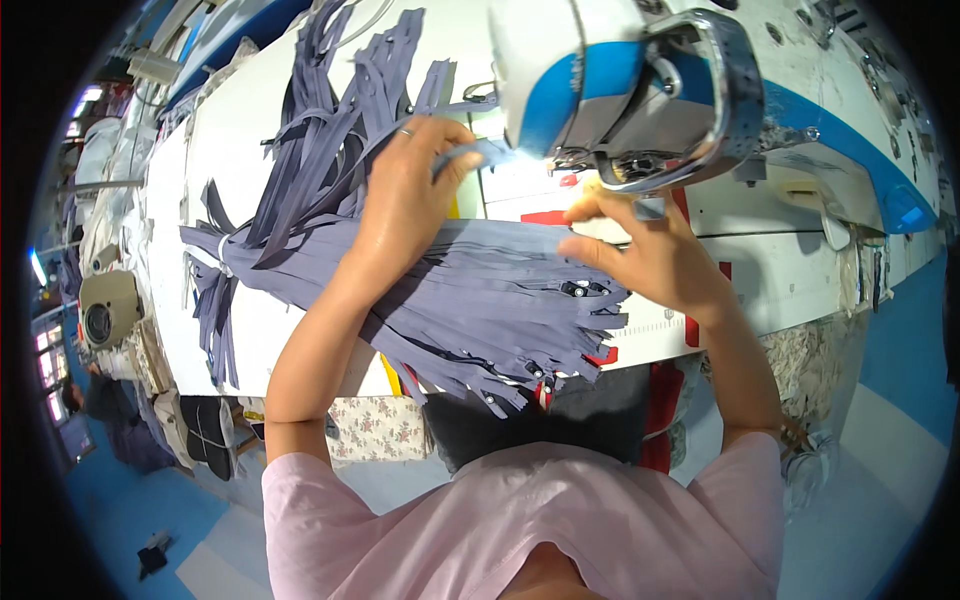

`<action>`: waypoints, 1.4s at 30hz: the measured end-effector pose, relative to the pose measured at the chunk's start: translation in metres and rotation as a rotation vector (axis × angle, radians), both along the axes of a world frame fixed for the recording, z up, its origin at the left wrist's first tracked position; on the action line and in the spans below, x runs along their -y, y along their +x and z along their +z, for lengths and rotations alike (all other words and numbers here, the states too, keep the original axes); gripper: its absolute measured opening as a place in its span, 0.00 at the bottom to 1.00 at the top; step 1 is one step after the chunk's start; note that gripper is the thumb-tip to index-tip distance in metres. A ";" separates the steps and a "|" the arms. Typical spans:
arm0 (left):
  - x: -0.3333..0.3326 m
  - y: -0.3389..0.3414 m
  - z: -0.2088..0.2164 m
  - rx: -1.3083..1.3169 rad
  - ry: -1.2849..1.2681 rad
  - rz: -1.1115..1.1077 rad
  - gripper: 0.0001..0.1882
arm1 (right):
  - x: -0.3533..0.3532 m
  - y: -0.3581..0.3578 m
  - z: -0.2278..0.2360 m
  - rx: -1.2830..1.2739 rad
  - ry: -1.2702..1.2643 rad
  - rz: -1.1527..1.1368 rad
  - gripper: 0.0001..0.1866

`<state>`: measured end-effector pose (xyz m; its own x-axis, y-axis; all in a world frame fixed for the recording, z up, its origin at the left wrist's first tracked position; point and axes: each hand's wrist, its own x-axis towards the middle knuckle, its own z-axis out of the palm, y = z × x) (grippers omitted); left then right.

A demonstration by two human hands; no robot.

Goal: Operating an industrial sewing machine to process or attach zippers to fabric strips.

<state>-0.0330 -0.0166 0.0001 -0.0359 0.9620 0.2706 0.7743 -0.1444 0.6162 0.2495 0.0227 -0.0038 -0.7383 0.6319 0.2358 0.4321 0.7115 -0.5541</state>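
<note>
My left hand (pixel 405 195) is closed, pinching a grey-blue zipper (pixel 490 152) between thumb and fingers. Its end reaches the brightly lit needle area of the white and blue sewing machine (pixel 545 95). Just right of the needle area, my right hand (pixel 655 250) has its thumb and forefinger apart, with nothing visible between them. Beneath my left wrist lies a thick bundle of grey-purple zippers (pixel 440 290), tied with a pale band at its left end. Dark sliders show at its right end, below my right fingertips.
More grey-purple zippers (pixel 320 130) lie in a heap at the back left of the white table (pixel 235 130). Red marks and a ruler strip (pixel 655 328) run along the table near my right hand. A flower-patterned cloth (pixel 375 428) hangs below the front edge.
</note>
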 end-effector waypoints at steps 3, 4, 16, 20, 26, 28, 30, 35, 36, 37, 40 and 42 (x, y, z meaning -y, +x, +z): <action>-0.009 -0.029 0.010 -0.098 0.234 0.182 0.12 | 0.010 -0.006 0.015 -0.073 -0.119 0.047 0.16; -0.013 -0.046 0.016 -0.241 0.347 0.246 0.10 | 0.012 -0.008 0.017 -0.101 -0.146 0.054 0.15; 0.022 0.000 0.027 -0.386 0.321 -0.270 0.11 | 0.019 -0.010 0.016 -0.269 -0.278 -0.097 0.07; 0.034 0.040 0.025 0.078 0.020 -0.319 0.12 | 0.015 -0.016 0.015 -0.317 -0.311 -0.114 0.10; 0.012 0.030 0.035 0.201 -0.270 -0.187 0.13 | 0.003 -0.024 0.016 -0.271 -0.670 -0.319 0.12; 0.011 0.029 0.038 0.209 -0.319 -0.248 0.16 | 0.002 -0.024 0.014 -0.340 -0.683 -0.280 0.12; 0.010 0.034 0.038 0.163 -0.325 -0.343 0.19 | 0.004 -0.024 0.010 -0.396 -0.704 -0.275 0.12; 0.001 0.055 0.027 0.090 -0.219 -0.402 0.18 | 0.005 -0.015 0.002 -0.591 -0.764 -0.255 0.11; -0.001 0.057 0.026 0.127 -0.273 -0.415 0.17 | 0.006 -0.011 0.002 -0.627 -0.805 -0.275 0.11; -0.002 0.057 0.026 0.149 -0.356 -0.419 0.17 | 0.007 -0.007 0.002 -0.671 -0.858 -0.290 0.11; -0.002 0.057 0.032 0.184 -0.464 -0.351 0.16 | 0.012 0.004 0.007 -0.500 -0.725 -0.333 0.11; 0.000 0.057 0.035 0.200 -0.479 -0.335 0.15 | 0.018 0.007 0.011 -0.446 -0.693 -0.233 0.11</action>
